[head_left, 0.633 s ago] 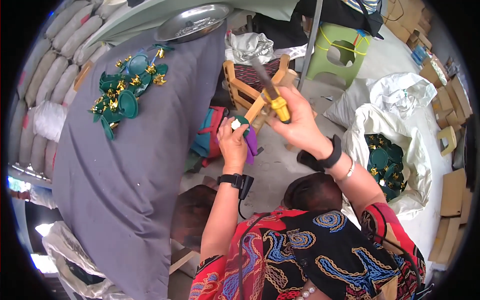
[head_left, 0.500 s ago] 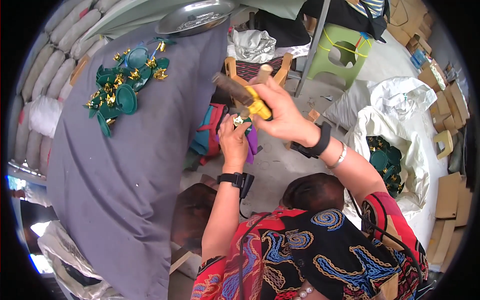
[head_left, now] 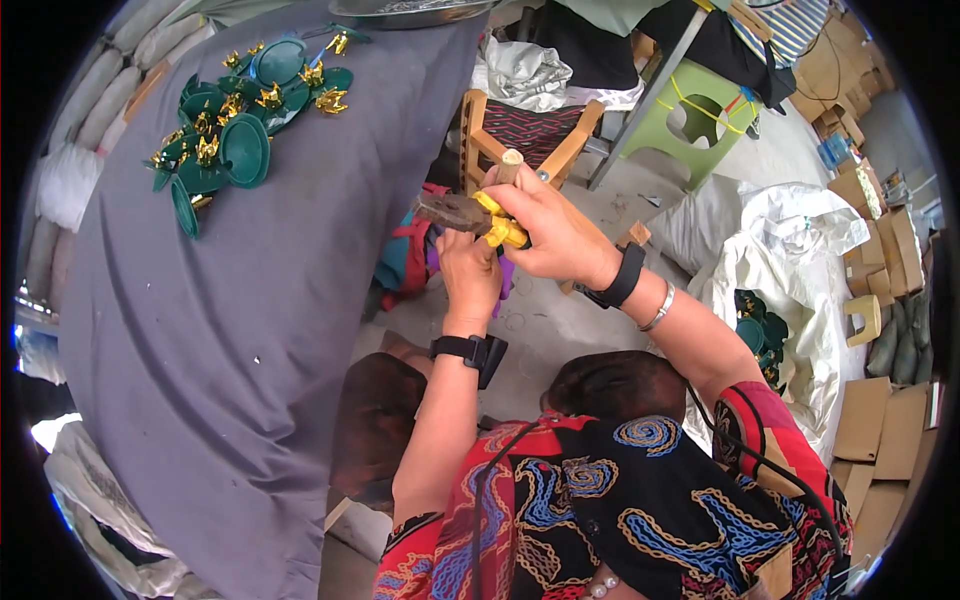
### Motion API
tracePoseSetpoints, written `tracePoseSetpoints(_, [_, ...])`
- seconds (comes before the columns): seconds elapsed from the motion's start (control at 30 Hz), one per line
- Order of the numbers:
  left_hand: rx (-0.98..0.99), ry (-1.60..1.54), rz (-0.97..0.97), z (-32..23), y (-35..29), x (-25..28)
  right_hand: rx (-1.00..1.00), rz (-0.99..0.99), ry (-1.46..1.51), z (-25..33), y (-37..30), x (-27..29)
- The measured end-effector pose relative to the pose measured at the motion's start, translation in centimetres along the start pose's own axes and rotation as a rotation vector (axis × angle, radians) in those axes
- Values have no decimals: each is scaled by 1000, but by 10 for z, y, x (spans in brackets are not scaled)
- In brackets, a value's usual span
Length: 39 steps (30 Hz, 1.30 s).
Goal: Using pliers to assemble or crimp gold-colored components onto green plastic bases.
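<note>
My right hand is closed around a pair of pliers with yellow grips and dark, worn jaws. A short wooden rod sticks up from the same fist. Below the jaws, my left hand has its fingers bent and drawn together; the pliers hide what is in them. On the grey cloth to the left lies a pile of dark green discs, with gold crown-like pieces among them.
A grey cloth covers the table at left, with a metal basin at its far edge. Ahead stand a wooden chair and a green stool. To the right, a white sack holds more green pieces; cardboard boxes lie beyond.
My right hand has brought the pliers lower, over my left fingers, covering the small gold and green piece that showed there before. The whole view has shifted slightly.
</note>
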State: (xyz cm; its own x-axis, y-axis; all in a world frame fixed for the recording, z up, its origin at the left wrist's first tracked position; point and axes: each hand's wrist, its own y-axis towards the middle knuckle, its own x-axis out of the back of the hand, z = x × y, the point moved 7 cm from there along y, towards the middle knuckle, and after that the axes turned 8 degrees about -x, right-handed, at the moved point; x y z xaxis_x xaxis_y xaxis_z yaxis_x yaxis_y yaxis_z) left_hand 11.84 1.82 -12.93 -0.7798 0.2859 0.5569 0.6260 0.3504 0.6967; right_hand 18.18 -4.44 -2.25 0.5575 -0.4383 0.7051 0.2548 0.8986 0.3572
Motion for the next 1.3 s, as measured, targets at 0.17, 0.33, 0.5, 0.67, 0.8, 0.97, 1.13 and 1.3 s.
tracePoseSetpoints(0.17, [145, -154, -151, -5, 4, 5, 109, -97, 3, 0, -4, 3])
tracePoseSetpoints(0.33, [218, -180, -38, 11, 3, -10, 127, -77, 10, 5, -8, 1])
tracePoseSetpoints(0.5, [198, -78, -35, 15, 0, -11, 83, -92, -110, 39, -6, 57])
tracePoseSetpoints(0.67, [212, -98, -163, 14, 2, 1, 49, -570, -340, 105, 5, 172])
tracePoseSetpoints(0.8, [234, -123, -170, 8, 7, 2, -193, -416, -560, 72, -19, 132])
tracePoseSetpoints(0.97, [235, -97, -162, 19, 3, -2, -252, -121, -335, 27, -23, 79])
tracePoseSetpoints(1.13, [190, -236, -162, 24, -5, -9, 94, -127, -51, 33, -7, 47])
tracePoseSetpoints(1.3, [366, -794, -62, 10, 1, -55, 79, -159, 190, 9, 3, -15])
